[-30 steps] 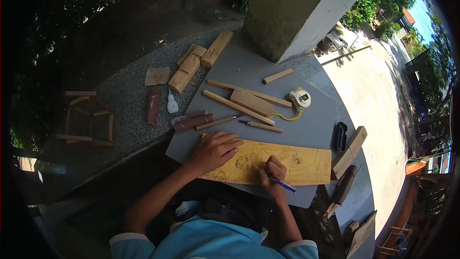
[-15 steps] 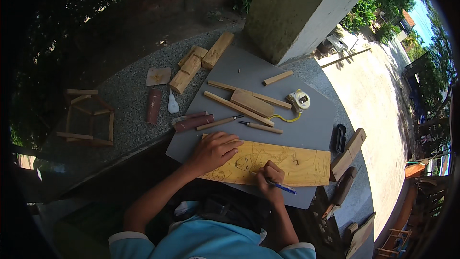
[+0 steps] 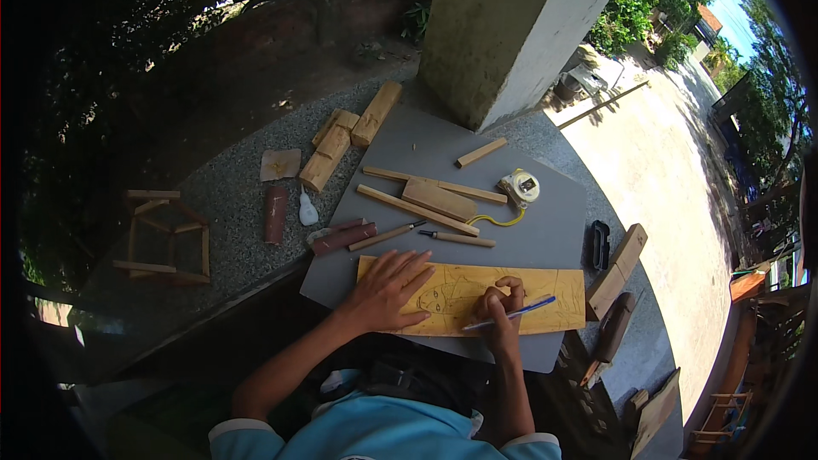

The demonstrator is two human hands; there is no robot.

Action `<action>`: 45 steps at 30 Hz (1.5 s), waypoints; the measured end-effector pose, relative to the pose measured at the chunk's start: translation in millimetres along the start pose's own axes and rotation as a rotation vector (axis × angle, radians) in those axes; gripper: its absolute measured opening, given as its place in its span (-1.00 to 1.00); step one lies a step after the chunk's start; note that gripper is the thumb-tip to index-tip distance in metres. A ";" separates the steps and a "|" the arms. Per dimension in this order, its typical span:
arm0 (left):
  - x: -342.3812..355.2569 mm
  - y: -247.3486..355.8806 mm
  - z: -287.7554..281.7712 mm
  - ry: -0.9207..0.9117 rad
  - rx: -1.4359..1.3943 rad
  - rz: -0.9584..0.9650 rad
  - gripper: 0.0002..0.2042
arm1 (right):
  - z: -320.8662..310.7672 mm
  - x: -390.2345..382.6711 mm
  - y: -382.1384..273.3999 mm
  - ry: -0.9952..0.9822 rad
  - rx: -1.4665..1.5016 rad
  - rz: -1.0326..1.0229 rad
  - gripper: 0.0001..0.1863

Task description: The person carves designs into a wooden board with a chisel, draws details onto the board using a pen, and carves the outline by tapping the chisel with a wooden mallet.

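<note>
A long wooden board (image 3: 558,302) lies across the near side of a grey sheet, with a face and other figures drawn on it in dark lines. My left hand (image 3: 388,294) rests flat on the board's left end, fingers spread. In my right hand (image 3: 501,317) is a blue pen (image 3: 535,304), gripped between thumb and fingers over the board's middle. The pen lies tilted, its blue end toward the right and its other end near the drawn face. Beyond the board are two wooden-handled carving tools, one a gouge (image 3: 388,236), the other a chisel (image 3: 460,239).
Wooden strips (image 3: 417,209), a flat wood block (image 3: 439,198) and a tape measure (image 3: 521,187) lie farther back. Sandpaper rolls (image 3: 274,215), a white bottle (image 3: 308,207) and wood blocks (image 3: 326,162) stand left. Rightward are a black case (image 3: 600,244), a wooden block (image 3: 618,273) and a sheathed knife (image 3: 612,328). A concrete pillar (image 3: 490,43) rises behind.
My left hand has spread its fingers and flattened on the board. My right hand has turned, so the pen now slants up to the right instead of down. The whole view has shifted slightly.
</note>
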State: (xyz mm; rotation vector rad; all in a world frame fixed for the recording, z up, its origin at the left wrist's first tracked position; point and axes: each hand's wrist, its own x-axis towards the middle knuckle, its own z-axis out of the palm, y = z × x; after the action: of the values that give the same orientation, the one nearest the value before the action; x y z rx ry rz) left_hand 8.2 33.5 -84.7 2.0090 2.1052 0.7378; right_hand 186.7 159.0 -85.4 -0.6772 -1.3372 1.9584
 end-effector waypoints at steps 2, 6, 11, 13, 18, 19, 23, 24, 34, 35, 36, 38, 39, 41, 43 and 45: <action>-3.8 16.2 -1.4 -0.175 0.101 0.101 -0.34 | -8.9 -2.6 -13.4 0.042 -0.095 0.007 -0.80; -8.3 23.7 -0.4 -0.264 -0.053 0.359 -0.48 | -37.1 11.0 -31.0 0.140 -0.242 -0.002 -0.74; 10.3 20.6 -40.0 -0.457 -1.117 -0.327 -0.79 | -72.7 32.3 -61.0 0.190 -0.573 -0.051 -0.68; 16.8 1.9 -50.0 -0.056 -0.450 -0.261 -0.77 | -78.7 49.4 -54.0 0.242 -0.832 -0.152 -0.75; 16.0 -56.2 -41.7 0.050 0.263 -0.345 -0.74 | -68.2 84.2 -40.8 0.014 -1.510 -0.402 -0.81; 16.0 -57.7 -38.2 0.049 0.270 -0.338 -0.74 | -67.9 84.5 -38.8 0.023 -1.504 -0.404 -0.81; 21.4 -58.0 -38.6 0.065 0.295 -0.170 -0.76 | -66.7 86.5 -33.1 0.079 -1.472 -0.435 -0.85; 22.8 -58.7 -39.0 0.117 0.326 -0.111 -0.76 | -68.6 87.0 -33.7 0.117 -1.458 -0.436 -0.86; 28.5 -42.0 -72.8 0.181 -0.593 -0.509 -0.80 | -50.3 86.0 -24.6 0.012 -1.435 -0.499 -0.73; 27.9 -42.5 -73.6 0.203 -0.638 -0.508 -0.81 | -43.3 85.5 -23.8 -0.077 -1.393 -0.522 -0.72; 27.7 -45.0 -71.8 0.202 -0.638 -0.511 -0.81 | -36.7 85.8 -21.5 -0.102 -1.411 -0.499 -0.74; 28.7 -51.8 -65.9 0.199 -0.556 -0.514 -0.83 | -29.1 88.9 -12.8 -0.127 -1.428 -0.423 -0.75; 28.3 -51.2 -65.4 0.201 -0.556 -0.514 -0.83 | -27.5 90.7 -10.6 -0.150 -1.444 -0.349 -0.77; 26.5 -46.8 -63.0 0.256 -0.882 -0.561 -0.85 | -28.1 91.0 -9.7 -0.155 -1.437 -0.339 -0.79; 27.4 -45.7 -64.4 0.278 -0.937 -0.526 -0.85 | -29.0 90.3 -10.7 -0.158 -1.431 -0.320 -0.81; 26.0 -44.9 -62.6 0.303 -0.992 -0.500 -0.85 | -27.3 87.0 -15.1 -0.165 -1.387 -0.342 -0.82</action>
State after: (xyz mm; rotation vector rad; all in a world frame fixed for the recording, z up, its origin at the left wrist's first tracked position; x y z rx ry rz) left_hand -61.3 43.5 -43.8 0.8547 1.6735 1.6042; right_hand 153.9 245.4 -84.8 -0.7659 -2.6422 0.5894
